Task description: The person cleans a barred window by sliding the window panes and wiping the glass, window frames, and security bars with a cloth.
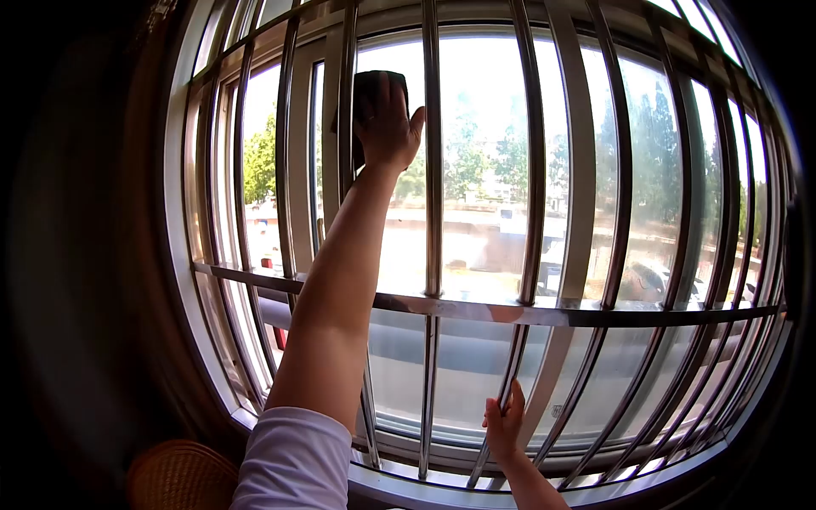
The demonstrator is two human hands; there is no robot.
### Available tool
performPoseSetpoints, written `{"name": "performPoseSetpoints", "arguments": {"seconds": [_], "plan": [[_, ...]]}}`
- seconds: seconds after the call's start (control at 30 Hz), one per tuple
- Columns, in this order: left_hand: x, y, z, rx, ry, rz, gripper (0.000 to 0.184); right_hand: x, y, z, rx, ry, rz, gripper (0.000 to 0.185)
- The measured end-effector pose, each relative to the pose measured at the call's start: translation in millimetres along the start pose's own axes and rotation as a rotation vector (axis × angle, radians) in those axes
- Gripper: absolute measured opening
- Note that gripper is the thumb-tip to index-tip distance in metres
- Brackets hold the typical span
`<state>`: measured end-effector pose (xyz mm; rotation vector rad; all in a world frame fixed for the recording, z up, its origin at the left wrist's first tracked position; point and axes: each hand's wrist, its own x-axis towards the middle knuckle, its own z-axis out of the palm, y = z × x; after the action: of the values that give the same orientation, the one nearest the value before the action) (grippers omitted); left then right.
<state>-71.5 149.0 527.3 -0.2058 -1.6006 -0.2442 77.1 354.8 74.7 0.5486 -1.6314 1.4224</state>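
Note:
My left hand (391, 123) reaches up between two upright metal bars and lies flat over a dark cloth (371, 85), pressing it against the upper left part of the window glass (476, 161). Its fingers point upward and the thumb sticks out to the right. Part of the cloth is hidden behind the hand and a bar. Lower down on the right, my right hand (506, 425) is closed around a slanting metal bar (513, 361) below the crossbar, with its thumb on the left side and a finger pointing up.
A flat metal crossbar (578, 316) runs across the grille, in front of the glass. The white window frame (576, 153) divides the panes. A woven wicker piece (183, 476) stands at the lower left. Trees (259, 161) show outside.

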Motion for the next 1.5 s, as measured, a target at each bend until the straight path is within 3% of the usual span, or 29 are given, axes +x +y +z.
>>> {"name": "performPoseSetpoints", "arguments": {"seconds": [0.1,0.17,0.23,0.27,0.3,0.37,0.43,0.5,0.6,0.63,0.67,0.73,0.83,0.9,0.97,1.03,1.1,1.17,1.23,1.27,1.37,1.4,1.47,1.5], "plan": [[70.5,5.6,13.1,-0.061,0.155,-0.108,0.069,-5.5,13.7,-0.7,-0.096,0.011,-0.040,0.062],[110.6,11.3,26.0,-0.135,0.155,-0.013,0.067,-6.5,11.8,-1.2,-0.125,0.009,-0.049,0.062],[113.5,40.7,52.9,-0.050,0.671,0.396,0.058,-10.6,18.4,-1.9,-0.155,0.009,-0.010,0.062],[100.4,67.1,-0.1,0.015,0.409,0.559,0.048,-10.7,19.6,-0.4,-0.137,0.012,-0.028,0.062],[87.1,78.3,-32.7,0.052,0.375,0.738,0.042,-10.8,19.9,-0.6,-0.121,0.012,-0.046,0.062],[84.1,74.5,-20.4,-0.179,0.296,0.966,0.050,-9.6,18.7,-1.7,-0.126,0.015,-0.054,0.062],[53.3,69.7,-16.2,-0.157,0.344,1.111,0.063,-11.4,21.6,-2.2,-0.137,0.015,-0.044,0.062],[3.8,57.8,-21.3,-0.045,0.141,1.130,0.075,-4.0,3.3,2.8,0.020,0.059,-0.006,0.054],[-67.5,32.7,-38.6,-0.427,-0.339,1.216,0.100,-4.0,4.9,-0.3,-0.031,0.017,-0.037,0.059],[-88.1,24.7,-56.5,-0.411,-0.370,1.198,0.076,-3.5,3.4,-2.1,-0.027,-0.018,-0.025,0.063],[-97.9,34.5,-57.4,-0.173,-0.559,1.150,0.068,-3.0,1.8,-2.3,-0.014,-0.027,-0.020,0.063],[-112.0,26.1,-48.6,-0.015,-0.623,1.009,0.047,-3.2,4.4,-2.7,0.002,-0.029,-0.004,0.063],[-103.6,10.6,-64.3,-0.381,-0.609,0.635,0.038,-4.0,2.5,-0.8,0.025,-0.008,0.045,0.063],[-98.2,-2.4,-46.9,0.052,-0.030,0.986,0.052,-6.9,10.0,-0.9,0.006,0.009,0.037,0.063],[-72.7,-0.3,-22.3,-0.281,-0.100,0.581,0.062,-3.3,2.6,-0.1,0.007,-0.004,0.053,0.063],[-28.2,1.6,1.0,0.032,0.179,0.476,0.056,-1.2,0.6,-0.8,-0.001,-0.026,0.041,0.062],[-14.5,21.1,8.3,0.056,0.142,0.207,0.054,-4.6,11.6,0.0,-0.089,0.001,-0.021,0.061],[-30.3,34.2,9.2,-0.195,0.396,0.512,0.043,-5.7,13.0,1.8,-0.098,0.008,-0.054,0.060],[-58.9,59.4,-23.4,-0.106,0.166,0.894,0.040,-3.2,11.2,4.7,-0.045,0.057,-0.036,0.053],[-71.1,60.0,-4.2,0.000,0.288,1.059,0.046,-0.5,5.8,2.6,-0.068,0.038,-0.040,0.049],[-85.0,66.4,-12.7,-0.393,-0.100,1.157,0.054,4.8,-12.1,2.8,0.098,0.025,-0.017,0.044],[-85.8,57.5,-0.6,-0.223,-0.016,1.236,0.055,7.0,-17.4,-2.6,0.256,-0.029,0.026,0.041],[-86.9,55.3,5.5,-0.040,0.113,1.321,0.059,6.7,-0.8,-13.7,0.223,-0.005,0.039,0.048],[-87.7,58.6,-4.9,-0.069,0.082,1.341,0.046,12.0,-1.5,-17.3,0.198,-0.003,0.044,0.056]]}}
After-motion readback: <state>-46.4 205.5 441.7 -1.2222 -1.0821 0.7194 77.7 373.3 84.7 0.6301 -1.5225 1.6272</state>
